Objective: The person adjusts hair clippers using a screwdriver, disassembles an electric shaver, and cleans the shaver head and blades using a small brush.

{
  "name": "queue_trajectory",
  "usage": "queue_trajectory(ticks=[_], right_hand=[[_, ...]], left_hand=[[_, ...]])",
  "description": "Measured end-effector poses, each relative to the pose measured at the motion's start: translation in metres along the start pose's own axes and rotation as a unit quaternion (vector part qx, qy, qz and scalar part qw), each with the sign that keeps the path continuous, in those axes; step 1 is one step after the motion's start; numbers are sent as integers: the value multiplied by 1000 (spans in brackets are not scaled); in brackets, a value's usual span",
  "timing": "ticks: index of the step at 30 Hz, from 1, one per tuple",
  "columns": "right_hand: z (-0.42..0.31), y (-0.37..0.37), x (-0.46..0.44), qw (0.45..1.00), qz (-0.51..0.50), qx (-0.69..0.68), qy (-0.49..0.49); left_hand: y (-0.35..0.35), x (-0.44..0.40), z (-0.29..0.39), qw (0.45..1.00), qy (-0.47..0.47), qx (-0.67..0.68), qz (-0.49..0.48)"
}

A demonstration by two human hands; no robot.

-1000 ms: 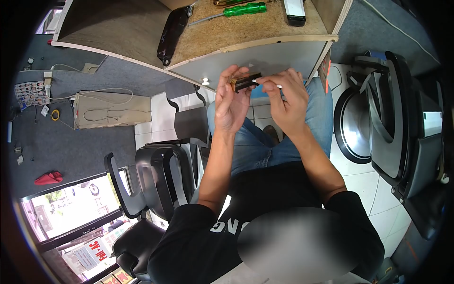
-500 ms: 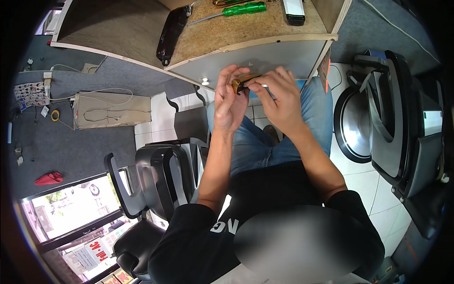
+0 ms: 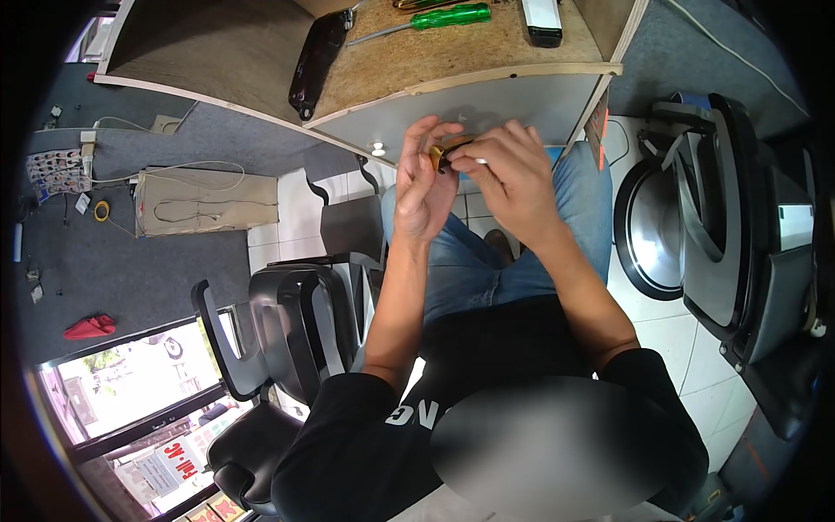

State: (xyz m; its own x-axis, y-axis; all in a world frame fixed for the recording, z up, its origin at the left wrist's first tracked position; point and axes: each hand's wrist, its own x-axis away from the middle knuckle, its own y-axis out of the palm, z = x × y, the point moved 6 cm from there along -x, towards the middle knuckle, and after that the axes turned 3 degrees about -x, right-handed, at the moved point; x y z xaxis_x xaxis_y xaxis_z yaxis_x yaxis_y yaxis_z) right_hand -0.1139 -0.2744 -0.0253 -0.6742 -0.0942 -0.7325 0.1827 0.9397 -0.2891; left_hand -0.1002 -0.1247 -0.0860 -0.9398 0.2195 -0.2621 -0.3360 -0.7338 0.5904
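My left hand (image 3: 419,187) holds a small gold-and-black piece (image 3: 437,157) up between thumb and fingers, over my lap and just before the bench's front edge. I cannot make out its kind. From the other side my right hand (image 3: 515,174) meets it, thumb and fingers pinched together. A thin stick with a white end (image 3: 481,160) pokes out of that pinch; its other end is hidden by the fingers and the piece. The right fingers cover much of the gold piece's far part.
On the wooden bench (image 3: 383,83) lie a green-handled screwdriver (image 3: 448,16), a dark glossy case (image 3: 318,65) and a white-and-black device (image 3: 543,22). Black chairs (image 3: 296,331) stand at left. A grey-black chair (image 3: 739,209) is at right. Cables and a cardboard box (image 3: 206,204) lie at far left.
My right hand has turned slightly over the gold-and-black piece, covering more of it. The white stick end has shifted a little left and down. My left hand stays nearly in place.
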Motion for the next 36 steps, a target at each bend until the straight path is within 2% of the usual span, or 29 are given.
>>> queue_trajectory(ticks=[3,6,9,12,15,18,21,24,30,36], right_hand=[[-7,3,-1,998,-17,-58,18],[7,-2,3,993,44,-98,56],[0,0,1,1000,-1,-18,25],[0,3,4,993,-2,-99,70],[9,-3,4,992,36,-96,68],[-1,-1,1,997,-17,-64,43],[5,-10,7,991,51,-107,63],[1,-13,4,995,88,-36,27],[-8,-10,1,998,36,49,-5],[-1,-2,0,998,22,-49,22]], left_hand=[[-3,1,0,1000,-9,14,0],[-3,-1,0,1000,6,20,-18],[-2,-2,0,1000,1,12,-20],[-5,1,-1,1000,-10,19,2],[-5,0,-2,1000,10,16,-3],[-3,0,1,1000,-3,7,-2],[-2,-1,1,1000,9,19,-5],[-2,-1,3,1000,10,13,9],[-7,-3,-2,1000,9,-2,-8],[-3,-1,2,1000,0,5,-6]])
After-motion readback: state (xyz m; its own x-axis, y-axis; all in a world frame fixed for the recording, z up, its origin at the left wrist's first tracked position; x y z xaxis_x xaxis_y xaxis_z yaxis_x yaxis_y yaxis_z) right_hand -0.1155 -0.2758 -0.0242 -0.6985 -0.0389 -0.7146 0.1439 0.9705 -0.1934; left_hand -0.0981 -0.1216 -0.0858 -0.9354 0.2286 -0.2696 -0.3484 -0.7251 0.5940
